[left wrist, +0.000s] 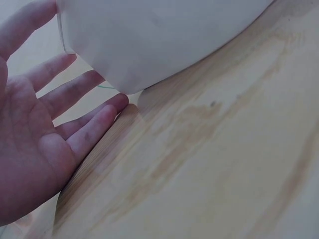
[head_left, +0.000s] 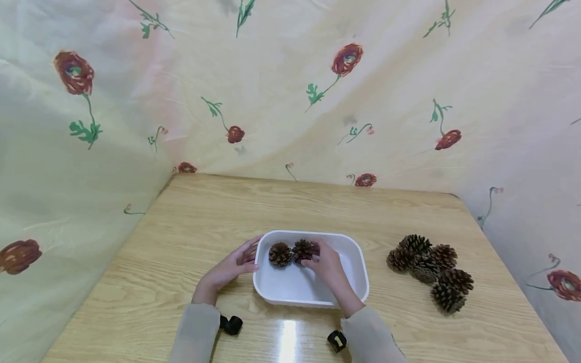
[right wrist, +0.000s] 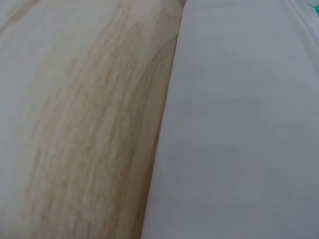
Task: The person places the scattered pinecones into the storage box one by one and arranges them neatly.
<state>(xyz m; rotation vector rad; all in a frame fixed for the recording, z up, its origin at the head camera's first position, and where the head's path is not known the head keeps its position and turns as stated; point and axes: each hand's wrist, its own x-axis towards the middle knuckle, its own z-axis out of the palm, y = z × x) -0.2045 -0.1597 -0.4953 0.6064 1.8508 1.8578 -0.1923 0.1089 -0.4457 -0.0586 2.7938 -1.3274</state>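
A white plastic tub (head_left: 290, 290) sits on the wooden table with two pine cones in it. One pine cone (head_left: 280, 254) lies toward the tub's left end. Beside it, my right hand (head_left: 328, 264) reaches over the near rim and grips the other pine cone (head_left: 301, 250) between thumb and fingers. My left hand (head_left: 233, 262) rests against the tub's left end, its fingers fairly straight. In the left wrist view the fingertips (left wrist: 119, 100) touch the outer wall low down. The right wrist view has only the tub's outer side (right wrist: 239, 124) and tabletop; the hand is hidden there.
Several pine cones (head_left: 426, 267) are heaped on the table (head_left: 204, 212) to the right of the tub. A black strap piece (head_left: 233, 325) shows near the left sleeve, and a black piece marked 1 (head_left: 337, 341) by the right sleeve. Flowered cloth (head_left: 272, 91) hangs behind and at both sides.
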